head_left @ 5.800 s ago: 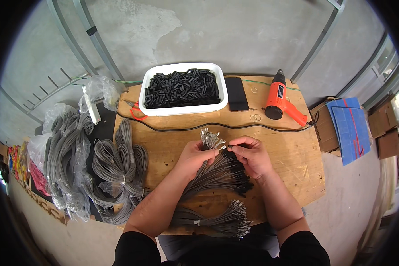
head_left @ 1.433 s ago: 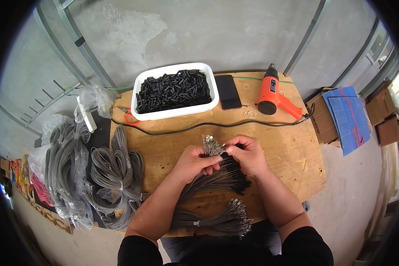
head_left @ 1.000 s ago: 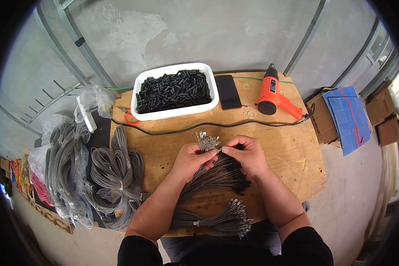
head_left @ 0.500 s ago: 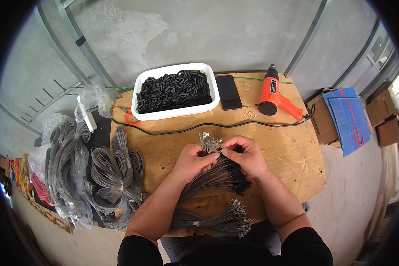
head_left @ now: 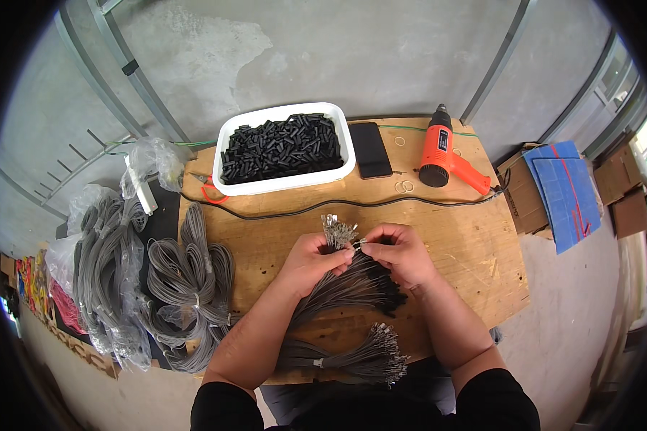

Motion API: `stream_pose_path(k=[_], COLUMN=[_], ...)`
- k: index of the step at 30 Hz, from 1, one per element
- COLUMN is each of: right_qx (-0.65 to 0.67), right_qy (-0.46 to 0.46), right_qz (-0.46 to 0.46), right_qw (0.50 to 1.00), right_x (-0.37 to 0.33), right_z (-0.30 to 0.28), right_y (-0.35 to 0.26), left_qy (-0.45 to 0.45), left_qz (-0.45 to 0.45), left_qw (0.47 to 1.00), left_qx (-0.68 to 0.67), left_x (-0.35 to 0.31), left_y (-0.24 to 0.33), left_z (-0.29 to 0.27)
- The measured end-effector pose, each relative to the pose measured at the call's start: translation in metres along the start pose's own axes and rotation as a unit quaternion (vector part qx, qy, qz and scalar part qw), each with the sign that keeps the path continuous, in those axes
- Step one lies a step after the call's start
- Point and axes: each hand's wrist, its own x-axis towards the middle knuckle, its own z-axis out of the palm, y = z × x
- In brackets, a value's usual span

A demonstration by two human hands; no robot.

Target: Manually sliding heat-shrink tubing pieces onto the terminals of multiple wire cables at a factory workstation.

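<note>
My left hand [head_left: 313,263] is closed around a bunch of thin grey cables whose metal terminal ends [head_left: 340,231] stick up above the fingers. Thumb and forefinger of my right hand [head_left: 402,257] pinch the end of one cable [head_left: 359,243], just right of the bunch. Under my hands fans a spread of grey cables [head_left: 338,294] with black sleeved ends [head_left: 391,297] toward the right. Nearer to me lies a second tied bundle of grey cables [head_left: 302,354], its metal terminals [head_left: 389,352] pointing right.
A white tub [head_left: 350,154] of short black sleeves stands at the back, beside a phone [head_left: 371,149]. An orange heat gun [head_left: 438,151] lies at the back right, its black cord [head_left: 295,213] crossing the table. Coiled grey cables [head_left: 187,276] and red-handled pliers [head_left: 212,191] are left.
My right hand's fingers have shifted slightly to the right, and the pinched cable end now shows between both hands. My left hand stays almost where it was.
</note>
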Motion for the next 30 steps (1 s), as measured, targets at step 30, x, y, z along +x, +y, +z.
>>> stream_pose_path(k=[30], right_qx=[0.327], right_qy=[0.069], right_qz=[0.001], right_qw=[0.942], right_x=[0.019], right_z=[-0.027], right_y=[0.002], left_qy=[0.075], left_qz=[-0.008], left_qw=[0.997], left_qx=[-0.035], left_x=[0.004], left_y=[-0.003], left_z=[-0.005])
